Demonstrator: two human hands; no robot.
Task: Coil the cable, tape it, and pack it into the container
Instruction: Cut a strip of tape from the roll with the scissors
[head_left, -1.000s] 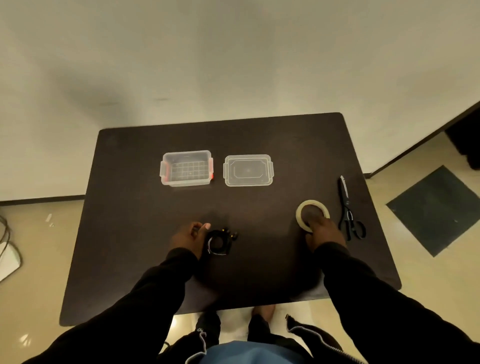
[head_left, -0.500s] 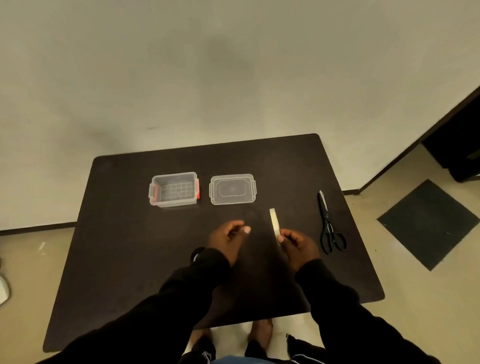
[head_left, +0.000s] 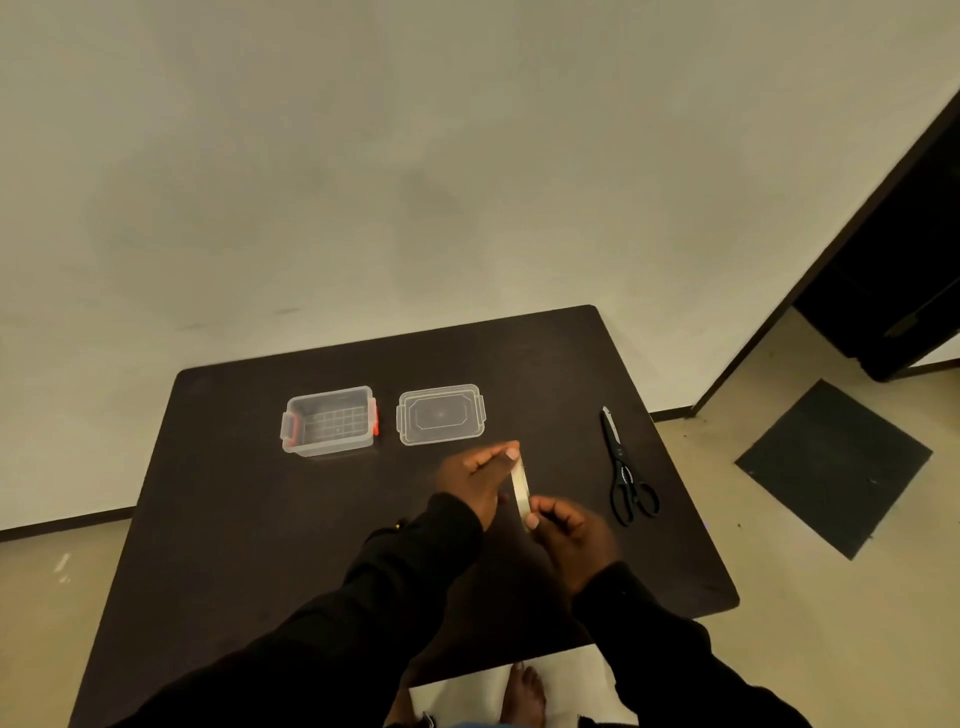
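A pale roll of tape (head_left: 520, 487) stands on edge above the dark table (head_left: 249, 519), seen edge-on. My right hand (head_left: 569, 530) pinches its near end between thumb and fingers. My left hand (head_left: 480, 475) pinches the roll's far upper part, with the thumb tip on it. The coiled black cable (head_left: 396, 526) lies on the table under my left sleeve, and only a small bit of it shows. The clear container (head_left: 330, 420) with red latches stands open at the back left of the table. Its clear lid (head_left: 441, 414) lies flat just to the right of it.
Black scissors (head_left: 626, 475) lie on the table's right side, blades pointing away. A wall rises right behind the table. On the floor to the right lies a dark mat (head_left: 834, 465). My bare foot (head_left: 524, 693) shows below the near table edge.
My right hand lifted the tape roll off the table and brought it to the middle. My left hand let go of the coiled cable and came over to the roll. The camera tilted up.
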